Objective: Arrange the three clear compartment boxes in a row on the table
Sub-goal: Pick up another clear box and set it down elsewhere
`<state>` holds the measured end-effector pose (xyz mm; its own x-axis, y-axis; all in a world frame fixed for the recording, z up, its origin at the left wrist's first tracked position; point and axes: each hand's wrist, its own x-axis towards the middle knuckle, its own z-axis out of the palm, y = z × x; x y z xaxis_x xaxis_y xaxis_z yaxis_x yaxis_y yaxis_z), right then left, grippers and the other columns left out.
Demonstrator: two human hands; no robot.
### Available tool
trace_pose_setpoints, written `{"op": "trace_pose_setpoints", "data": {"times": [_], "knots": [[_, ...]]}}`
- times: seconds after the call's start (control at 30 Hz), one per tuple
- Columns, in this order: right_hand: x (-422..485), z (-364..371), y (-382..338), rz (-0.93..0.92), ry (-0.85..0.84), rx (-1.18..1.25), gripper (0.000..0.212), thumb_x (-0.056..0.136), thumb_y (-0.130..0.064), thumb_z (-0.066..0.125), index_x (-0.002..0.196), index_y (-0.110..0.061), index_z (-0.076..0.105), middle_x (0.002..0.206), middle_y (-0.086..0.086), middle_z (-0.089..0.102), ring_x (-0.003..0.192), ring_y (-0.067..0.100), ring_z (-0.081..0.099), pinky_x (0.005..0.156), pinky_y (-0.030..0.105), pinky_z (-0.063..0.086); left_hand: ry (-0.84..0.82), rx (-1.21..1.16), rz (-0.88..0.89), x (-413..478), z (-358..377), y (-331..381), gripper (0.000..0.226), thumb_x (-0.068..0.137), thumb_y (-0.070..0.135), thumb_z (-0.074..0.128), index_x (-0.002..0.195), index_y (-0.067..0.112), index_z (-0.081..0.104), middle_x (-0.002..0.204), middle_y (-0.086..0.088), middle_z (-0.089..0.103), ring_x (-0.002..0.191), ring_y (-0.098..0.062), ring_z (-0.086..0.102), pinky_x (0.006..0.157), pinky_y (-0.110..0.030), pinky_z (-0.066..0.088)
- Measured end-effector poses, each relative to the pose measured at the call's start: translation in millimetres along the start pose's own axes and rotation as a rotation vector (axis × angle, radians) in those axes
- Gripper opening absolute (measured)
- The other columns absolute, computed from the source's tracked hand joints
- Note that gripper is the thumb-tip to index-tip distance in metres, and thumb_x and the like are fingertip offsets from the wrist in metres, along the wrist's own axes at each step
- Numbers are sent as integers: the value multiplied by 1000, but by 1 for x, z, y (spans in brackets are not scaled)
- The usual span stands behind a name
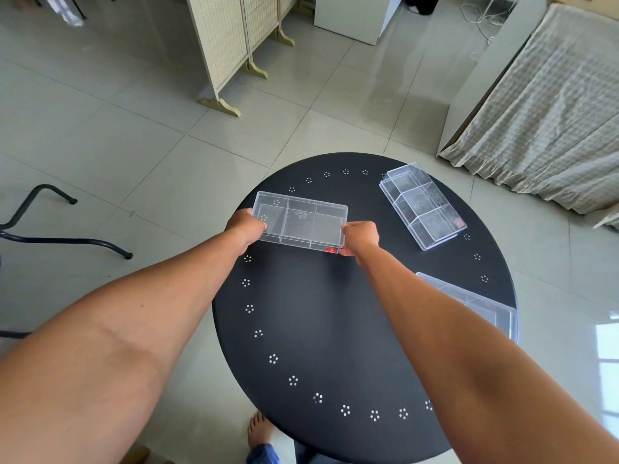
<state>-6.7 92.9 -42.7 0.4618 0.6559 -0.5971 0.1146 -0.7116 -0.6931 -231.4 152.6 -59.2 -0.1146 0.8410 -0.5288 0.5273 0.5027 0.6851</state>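
Your left hand (247, 226) and right hand (360, 238) grip first box (299, 222) ends, placing on desk (318, 313). Next: align far box (422, 205), near box (475, 304) beside it.

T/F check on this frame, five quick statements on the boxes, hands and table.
1. Both hands grip one clear box. True: left hand and right hand hold the held box by its short ends.
2. The table is white and square. False: the table is black and round.
3. The three boxes already form a row. False: the far box lies angled, the near box sits at the right edge.
4. The held box carries a red label. True.
5. Boxes are stacked. False: all lie apart.
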Motion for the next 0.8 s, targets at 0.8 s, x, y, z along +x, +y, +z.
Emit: {"op": "trace_pose_setpoints", "data": {"times": [0.8], "knots": [[-54, -48, 8, -98, 104, 37, 18, 95, -15, 51, 80, -25, 54, 100, 8, 56, 87, 26, 55, 83, 39, 56, 64, 33, 185, -53, -18, 43, 48, 85, 14, 56, 132, 21, 59, 133, -5, 62, 116, -30, 61, 99, -35, 50]]}}
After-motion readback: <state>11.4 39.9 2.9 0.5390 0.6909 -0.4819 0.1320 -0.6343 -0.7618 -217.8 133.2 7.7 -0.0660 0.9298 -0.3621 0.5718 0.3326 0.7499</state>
